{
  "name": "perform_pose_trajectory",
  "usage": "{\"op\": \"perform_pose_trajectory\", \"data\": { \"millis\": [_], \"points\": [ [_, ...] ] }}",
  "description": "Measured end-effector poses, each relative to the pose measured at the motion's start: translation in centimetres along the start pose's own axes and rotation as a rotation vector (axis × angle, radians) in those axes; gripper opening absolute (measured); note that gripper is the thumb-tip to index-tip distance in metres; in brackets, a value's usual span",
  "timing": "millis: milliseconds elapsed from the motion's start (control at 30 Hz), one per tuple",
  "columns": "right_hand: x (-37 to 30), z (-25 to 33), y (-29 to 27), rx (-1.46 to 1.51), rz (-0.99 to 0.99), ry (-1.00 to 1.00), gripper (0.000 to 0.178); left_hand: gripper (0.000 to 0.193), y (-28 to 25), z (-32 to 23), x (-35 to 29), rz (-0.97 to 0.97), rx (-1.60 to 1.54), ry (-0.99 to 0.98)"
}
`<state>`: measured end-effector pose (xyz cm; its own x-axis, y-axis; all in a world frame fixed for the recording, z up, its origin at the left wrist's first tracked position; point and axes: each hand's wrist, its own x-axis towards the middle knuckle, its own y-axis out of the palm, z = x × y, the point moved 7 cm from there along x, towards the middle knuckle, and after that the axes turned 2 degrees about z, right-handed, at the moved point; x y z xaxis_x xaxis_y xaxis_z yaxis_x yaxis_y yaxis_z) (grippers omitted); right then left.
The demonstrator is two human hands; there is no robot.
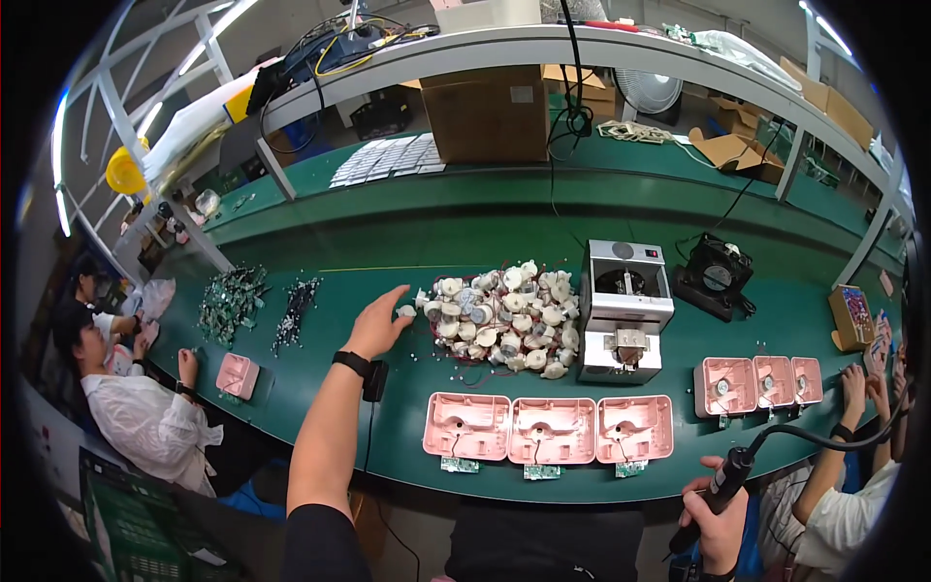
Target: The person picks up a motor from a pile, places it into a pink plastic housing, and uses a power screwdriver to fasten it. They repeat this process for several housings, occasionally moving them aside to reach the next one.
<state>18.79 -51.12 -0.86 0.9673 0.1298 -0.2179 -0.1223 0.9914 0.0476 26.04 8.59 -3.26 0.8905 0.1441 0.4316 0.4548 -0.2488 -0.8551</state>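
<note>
Nearest you, your right hand (720,514) has its grip closed around the black driver (729,480), off the near edge of the tabletop (388,436). The driver's cable (824,441) arcs away right, passing near a co-worker's hands (855,388); a sharp pull could snag there.

Just beyond the near edge, three pink shells (553,415) stand in a row, with boards (543,472) along their near sides. A sleeve or the driver brushing those boards could tug their thin wires loose or drag a shell off.

Farther in on the left, a black box (375,381) sits just beside your left wrist, its cord dropping off the near edge; your arm could catch it.

Your left hand (373,325) has its grip apart at the left side of the heaped motors (509,320). A small white part shows by the thumb; whether you touch it, I can't tell. The motors' red leads look tangled, so lifting one could pull others down, perhaps against the machine (626,315) just right of the heap.
</note>
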Motion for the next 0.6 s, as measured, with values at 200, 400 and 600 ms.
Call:
{"op": "perform_pose_trajectory", "data": {
  "millis": [200, 400, 600],
  "points": [
    [0.3, 0.7, 1.5, -0.079, 0.027, -0.013, 0.057, 0.042, 0.1, 2.6, -1.6, 0.197, -0.061, -0.253],
    [1.4, 0.9, 1.1, -0.072, 0.061, -0.086, 0.05, 0.035, -3.1, 1.7, -7.3, 0.087, -1.356, -0.75],
    [1.7, 2.5, 1.6, 0.095, 0.008, -0.21, 0.044, 0.035, -3.8, -4.7, -8.2, 0.205, -1.713, -0.757]
  ]
}}
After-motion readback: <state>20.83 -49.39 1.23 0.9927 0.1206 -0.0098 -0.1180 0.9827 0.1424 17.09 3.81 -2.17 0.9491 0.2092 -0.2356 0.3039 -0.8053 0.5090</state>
